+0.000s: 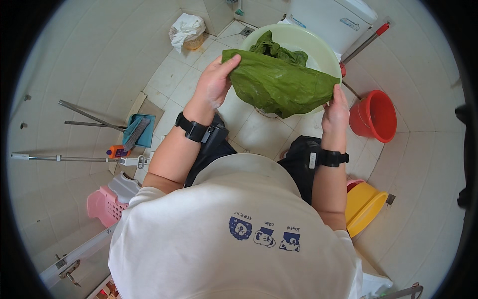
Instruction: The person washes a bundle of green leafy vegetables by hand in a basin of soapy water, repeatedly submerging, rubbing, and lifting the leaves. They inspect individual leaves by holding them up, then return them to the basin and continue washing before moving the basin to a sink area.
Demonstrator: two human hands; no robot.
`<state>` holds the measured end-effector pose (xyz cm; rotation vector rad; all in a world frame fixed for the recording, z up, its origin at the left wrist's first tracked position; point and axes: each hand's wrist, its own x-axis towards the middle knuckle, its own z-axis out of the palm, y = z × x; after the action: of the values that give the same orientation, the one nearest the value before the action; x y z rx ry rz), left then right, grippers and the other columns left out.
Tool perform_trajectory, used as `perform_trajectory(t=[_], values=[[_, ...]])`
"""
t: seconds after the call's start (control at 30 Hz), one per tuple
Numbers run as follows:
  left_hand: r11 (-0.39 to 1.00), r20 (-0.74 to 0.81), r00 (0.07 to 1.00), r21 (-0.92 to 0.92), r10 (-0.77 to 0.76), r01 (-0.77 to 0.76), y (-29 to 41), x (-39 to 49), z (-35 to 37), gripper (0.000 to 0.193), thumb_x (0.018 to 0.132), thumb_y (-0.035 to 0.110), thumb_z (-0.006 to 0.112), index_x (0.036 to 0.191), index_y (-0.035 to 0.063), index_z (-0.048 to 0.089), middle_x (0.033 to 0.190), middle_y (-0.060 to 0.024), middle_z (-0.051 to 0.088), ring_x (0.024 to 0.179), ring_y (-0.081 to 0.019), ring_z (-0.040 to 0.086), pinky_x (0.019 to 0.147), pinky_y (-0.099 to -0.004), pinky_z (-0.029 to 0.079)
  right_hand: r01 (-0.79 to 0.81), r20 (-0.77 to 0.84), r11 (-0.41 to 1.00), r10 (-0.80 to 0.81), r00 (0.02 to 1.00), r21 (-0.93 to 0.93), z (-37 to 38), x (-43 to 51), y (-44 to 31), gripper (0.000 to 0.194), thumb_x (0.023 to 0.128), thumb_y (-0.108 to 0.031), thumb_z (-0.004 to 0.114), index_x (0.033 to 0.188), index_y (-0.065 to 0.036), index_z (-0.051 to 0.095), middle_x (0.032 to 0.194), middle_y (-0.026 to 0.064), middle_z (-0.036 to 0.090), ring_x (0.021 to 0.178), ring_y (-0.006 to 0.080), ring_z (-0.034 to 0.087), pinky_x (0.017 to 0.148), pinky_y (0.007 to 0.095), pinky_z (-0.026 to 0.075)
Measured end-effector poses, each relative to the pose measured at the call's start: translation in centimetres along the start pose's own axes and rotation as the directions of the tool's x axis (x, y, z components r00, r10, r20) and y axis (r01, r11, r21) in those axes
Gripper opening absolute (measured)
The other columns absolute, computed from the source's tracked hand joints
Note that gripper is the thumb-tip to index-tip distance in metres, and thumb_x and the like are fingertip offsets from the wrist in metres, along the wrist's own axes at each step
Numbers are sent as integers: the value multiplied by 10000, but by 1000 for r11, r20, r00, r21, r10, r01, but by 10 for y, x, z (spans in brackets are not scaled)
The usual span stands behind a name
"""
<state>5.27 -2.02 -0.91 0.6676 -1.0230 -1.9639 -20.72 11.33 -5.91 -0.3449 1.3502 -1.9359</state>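
A wet-looking green cloth garment [280, 82] is spread between my two hands, over the near side of a pale green basin [323, 48]. My left hand [216, 80] grips its upper left corner, thumb on top. At the right corner, my right hand [336, 110] pinches the fabric edge. The cloth's far part lies bunched inside the basin, where some whitish water or suds show. Whatever supports the basin is mostly hidden beneath the cloth.
Behind the basin stands a white toilet [328, 22]. A red bucket [390, 116] and a yellow basin [364, 209] are at the right. To the left are a lined wastebasket [192, 41], a blue dustpan [147, 130] with a brush, an orange bottle [118, 151] and a pink basket [104, 205].
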Motion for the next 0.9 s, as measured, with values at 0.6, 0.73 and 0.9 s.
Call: perform_trajectory(t=[0.6,0.73,0.9], values=[[940,331,943,308,36,-144,-30,-54,56,281,950,147,505,1181,-13,527,1182,-121,550,1083,-203,533,926,-320,441,-405,604,883,192,773,237,48,-73,-7,437,962,-311,411,1246,7,505,1158,86,589,1066,178,547,933,306,418],[942,60,991,324,-117,92,-31,-47,43,273,982,257,479,1078,15,558,977,-48,608,861,-132,575,853,-298,469,-343,665,930,172,726,134,48,-80,-2,483,926,-263,422,1310,29,448,1247,107,552,1129,183,523,979,301,389],[971,45,994,224,-97,84,-35,-43,37,208,954,263,542,953,57,570,925,-21,604,839,-89,557,791,-237,450,-277,713,956,130,689,92,56,-85,-1,574,878,-228,400,1385,39,360,1380,134,438,1255,203,426,1057,314,307]])
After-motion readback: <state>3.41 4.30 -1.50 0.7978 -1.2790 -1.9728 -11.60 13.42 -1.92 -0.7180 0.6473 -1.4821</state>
